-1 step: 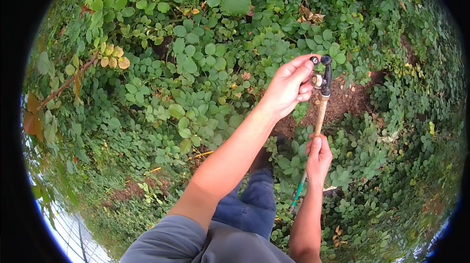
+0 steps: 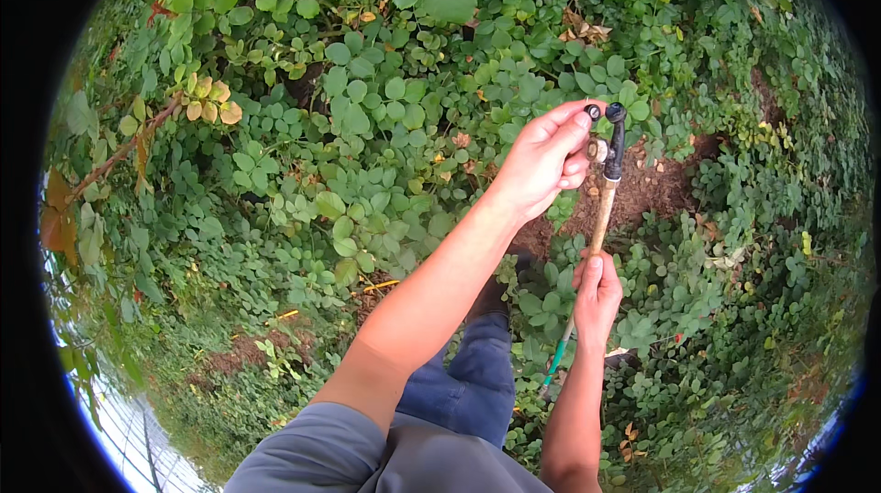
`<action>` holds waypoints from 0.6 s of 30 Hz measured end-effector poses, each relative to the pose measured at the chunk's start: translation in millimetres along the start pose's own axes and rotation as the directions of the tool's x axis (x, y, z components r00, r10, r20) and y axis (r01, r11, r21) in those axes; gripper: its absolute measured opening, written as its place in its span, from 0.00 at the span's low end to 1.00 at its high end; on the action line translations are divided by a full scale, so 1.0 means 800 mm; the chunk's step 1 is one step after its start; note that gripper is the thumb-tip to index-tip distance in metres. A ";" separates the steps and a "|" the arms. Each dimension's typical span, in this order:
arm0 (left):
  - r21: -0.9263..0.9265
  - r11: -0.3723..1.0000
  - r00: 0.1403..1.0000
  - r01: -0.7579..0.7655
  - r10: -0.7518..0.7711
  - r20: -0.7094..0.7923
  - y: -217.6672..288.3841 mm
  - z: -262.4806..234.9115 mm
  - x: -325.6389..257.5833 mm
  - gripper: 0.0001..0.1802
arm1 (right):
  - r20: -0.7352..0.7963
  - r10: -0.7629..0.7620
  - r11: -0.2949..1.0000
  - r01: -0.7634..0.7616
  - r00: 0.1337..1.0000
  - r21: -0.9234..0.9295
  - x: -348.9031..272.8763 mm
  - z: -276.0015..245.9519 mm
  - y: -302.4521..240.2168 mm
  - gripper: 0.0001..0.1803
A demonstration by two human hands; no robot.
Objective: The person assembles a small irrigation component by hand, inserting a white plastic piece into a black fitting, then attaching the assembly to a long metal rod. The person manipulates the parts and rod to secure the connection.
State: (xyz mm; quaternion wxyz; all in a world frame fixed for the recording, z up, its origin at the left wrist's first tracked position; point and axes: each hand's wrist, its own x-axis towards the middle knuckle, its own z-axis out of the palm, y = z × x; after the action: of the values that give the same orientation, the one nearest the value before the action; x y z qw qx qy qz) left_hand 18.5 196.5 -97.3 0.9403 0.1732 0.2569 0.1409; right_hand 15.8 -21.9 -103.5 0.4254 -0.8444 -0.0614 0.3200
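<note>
Right now, at the stake:
Left hand [image 2: 543,162]: up at the top of the wooden stake [image 2: 601,218], fingers curled narrow, thumb and forefinger pinching the small black fitting [image 2: 613,140] on its tip.
Right hand [image 2: 596,300]: closed around the stake lower down, holding it upright.
Green tube [image 2: 556,360]: runs down from below my right hand into the leaves.
Ground: low green plants [image 2: 367,153] all round, a bare soil patch [image 2: 652,185] just behind the stake, my jeans [image 2: 468,383] below.
Risk: my pinch on the fitting is small, so I judge it could slip and drop into the leaves, hard to find.
Risk: if my right hand loosens, the stake could tilt and twist the fitting off line.
</note>
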 end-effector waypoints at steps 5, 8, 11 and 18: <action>0.008 0.998 0.998 0.057 -0.057 -0.017 0.013 -0.009 0.002 0.14 | 0.018 0.018 0.999 -0.017 1.000 -0.041 0.002 0.004 0.001 0.15; -0.016 0.991 0.991 0.135 -0.135 -0.013 0.023 -0.018 0.011 0.12 | 0.024 0.016 0.999 -0.015 1.000 -0.040 0.004 0.006 0.005 0.14; -0.001 0.984 0.984 0.179 -0.179 0.011 0.035 -0.027 0.016 0.11 | 0.045 0.010 0.999 -0.008 0.999 -0.047 0.000 0.009 -0.001 0.14; 0.067 0.978 0.977 0.197 -0.201 0.070 0.036 -0.033 0.023 0.15 | 0.054 0.023 0.996 -0.018 0.998 -0.086 0.002 0.013 0.003 0.15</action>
State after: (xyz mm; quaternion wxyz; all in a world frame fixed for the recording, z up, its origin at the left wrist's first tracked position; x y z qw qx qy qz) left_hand 14.5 235.7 -115.3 0.9532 0.1798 0.2411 0.0316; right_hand 10.1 -15.7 -110.5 0.3835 -0.8534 -0.0780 0.3444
